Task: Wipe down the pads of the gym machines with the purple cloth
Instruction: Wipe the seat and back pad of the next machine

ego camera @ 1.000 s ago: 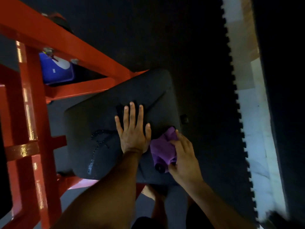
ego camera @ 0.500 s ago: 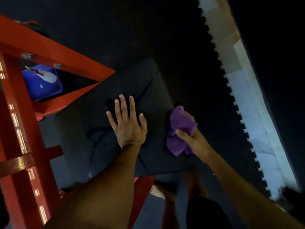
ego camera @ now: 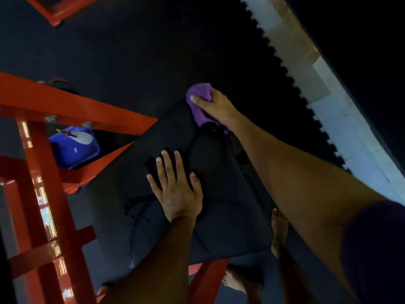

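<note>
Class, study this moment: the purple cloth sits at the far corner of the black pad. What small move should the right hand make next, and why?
Probably draw the purple cloth back toward the body across the black pad. The right hand grips it at the pad's far corner, so little is left to wipe beyond, while the left hand rests flat mid-pad, bracing.

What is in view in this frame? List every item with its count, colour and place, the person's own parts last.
pad: one, black, centre, on the frame
purple cloth: one, purple, at the pad's far corner
frame: red metal beams, left and under the pad
bin: one, blue, on the floor behind the beams
floor mat: black, toothed edge at right
pale strip: white, beyond the mat's edge
feet: two, bare, below the pad
left hand: flat on the pad, fingers straight
right hand: grips the cloth
</note>
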The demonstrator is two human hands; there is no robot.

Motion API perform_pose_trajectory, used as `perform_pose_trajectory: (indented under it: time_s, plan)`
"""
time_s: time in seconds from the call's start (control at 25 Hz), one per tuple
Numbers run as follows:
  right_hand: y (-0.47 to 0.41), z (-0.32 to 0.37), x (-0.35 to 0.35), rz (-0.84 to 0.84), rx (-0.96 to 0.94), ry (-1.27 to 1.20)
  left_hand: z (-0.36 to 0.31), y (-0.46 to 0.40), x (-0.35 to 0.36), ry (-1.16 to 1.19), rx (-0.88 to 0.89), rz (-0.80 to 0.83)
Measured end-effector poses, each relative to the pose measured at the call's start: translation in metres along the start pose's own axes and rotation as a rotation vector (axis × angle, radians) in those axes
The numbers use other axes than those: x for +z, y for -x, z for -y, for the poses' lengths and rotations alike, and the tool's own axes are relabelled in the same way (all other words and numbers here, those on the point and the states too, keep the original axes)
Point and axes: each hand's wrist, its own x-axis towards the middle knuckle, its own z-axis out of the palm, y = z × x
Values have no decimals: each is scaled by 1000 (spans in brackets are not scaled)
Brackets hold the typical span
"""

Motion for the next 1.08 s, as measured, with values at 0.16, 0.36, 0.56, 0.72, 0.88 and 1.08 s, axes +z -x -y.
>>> perform_pose_trajectory:
  time_s: [0.16,0.36,0.56,0.72,0.88,1.08]
  plan:
    - [50,-44,-9,20,-65,-52,-1,0,-2,-17,-13,7]
    - [211,-143,-22,94,-152,22,-2,1,-3,-27,-6,11]
    - [172,-114,-7,-34,-131,-37,-3,1,-1,-40,-2,1]
    - [42,-31,-1,-77,-25,-98,-1,0,1,-38,-16,6]
    - [-1,-13,-1,-13,-67,-91,-3,-1,1,-40,-26,12]
    - [100,-89,-19,47,-174,-44,-2,1,-2,-42,-20,8]
